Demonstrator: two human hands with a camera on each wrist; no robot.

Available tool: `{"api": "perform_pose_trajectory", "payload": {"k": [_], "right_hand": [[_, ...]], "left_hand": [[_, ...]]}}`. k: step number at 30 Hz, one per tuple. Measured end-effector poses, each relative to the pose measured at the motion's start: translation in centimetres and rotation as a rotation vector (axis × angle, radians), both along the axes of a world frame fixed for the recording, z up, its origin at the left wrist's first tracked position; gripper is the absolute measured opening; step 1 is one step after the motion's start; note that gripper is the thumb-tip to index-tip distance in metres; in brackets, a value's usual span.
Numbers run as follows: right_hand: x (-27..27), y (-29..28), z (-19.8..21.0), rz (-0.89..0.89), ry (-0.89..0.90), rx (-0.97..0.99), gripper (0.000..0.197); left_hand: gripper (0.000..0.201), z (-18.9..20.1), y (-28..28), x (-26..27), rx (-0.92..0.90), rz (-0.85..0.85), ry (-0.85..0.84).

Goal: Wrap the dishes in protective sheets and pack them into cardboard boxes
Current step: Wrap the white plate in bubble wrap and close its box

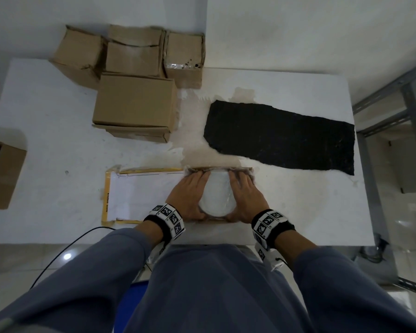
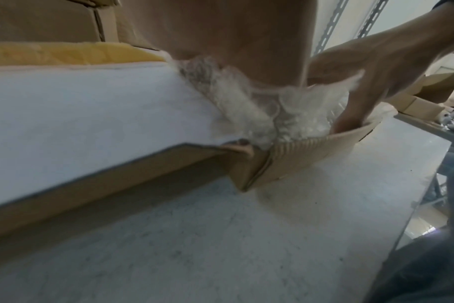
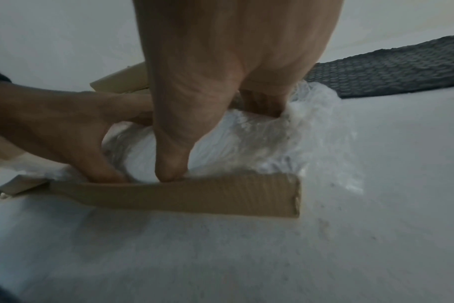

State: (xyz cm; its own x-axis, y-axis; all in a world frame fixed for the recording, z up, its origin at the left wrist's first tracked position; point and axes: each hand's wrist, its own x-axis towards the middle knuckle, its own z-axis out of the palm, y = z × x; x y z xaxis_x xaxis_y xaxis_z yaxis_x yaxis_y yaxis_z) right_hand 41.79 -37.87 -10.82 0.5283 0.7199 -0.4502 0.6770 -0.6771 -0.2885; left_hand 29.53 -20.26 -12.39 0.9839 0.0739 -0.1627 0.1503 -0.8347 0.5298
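Dim, soft overhead light; wide-angle edge bending; wrist views blurred, perhaps motion.

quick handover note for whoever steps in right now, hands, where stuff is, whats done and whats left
Left hand and right hand: each grips a side of the wrapped dish, pushing it down into the open shallow box at the table's near edge.
Box lid lies open to the left.
Closed boxes sit at the far left; black sheet lies flat, far right.
Done: this dish is wrapped.
Left: seat it, tuck in the wrap, close the lid.
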Motion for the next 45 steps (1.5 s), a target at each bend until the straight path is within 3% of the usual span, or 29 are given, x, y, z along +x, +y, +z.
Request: {"api": "perform_pose_trajectory", "payload": {"k": [2,4,10,31,38,43,45], "right_hand": [[0.2,0.3,0.2,0.008,-0.043,-0.031,0.133],[0.3,0.7,0.6,0.014,-0.079,-0.056,0.129],[0.8,1.9,0.7,0.054,-0.129,-0.177,0.126],[1.5,3.1,0.6,0.026,-0.131,-0.286,0.134],[1.6,2.1,1.3,0.108,-0.091,-0.254,0.126],[1.9,2.0,1.8,0.130,-0.101,-0.201,0.107],[1.7,1.8,1.7,0.145,-0.122,-0.162,0.108]], "left_hand": [[0.092,-0.2,-0.1,0.2,-0.012,0.053,-0.002],[0.099,0.2,-0.2,0.6,-0.048,0.070,0.072],[0.123,0.6,-1.0,2.1,0.200,0.058,0.246],[0.105,1.1,-1.8,3.4,0.345,0.127,0.386],[0.109,1.0,-1.8,2.8,0.310,0.106,0.359],[0.116,0.4,-1.5,1.3,0.232,0.064,0.235],[0.124,0.6,-1.3,1.0,0.209,0.043,0.189]]}}
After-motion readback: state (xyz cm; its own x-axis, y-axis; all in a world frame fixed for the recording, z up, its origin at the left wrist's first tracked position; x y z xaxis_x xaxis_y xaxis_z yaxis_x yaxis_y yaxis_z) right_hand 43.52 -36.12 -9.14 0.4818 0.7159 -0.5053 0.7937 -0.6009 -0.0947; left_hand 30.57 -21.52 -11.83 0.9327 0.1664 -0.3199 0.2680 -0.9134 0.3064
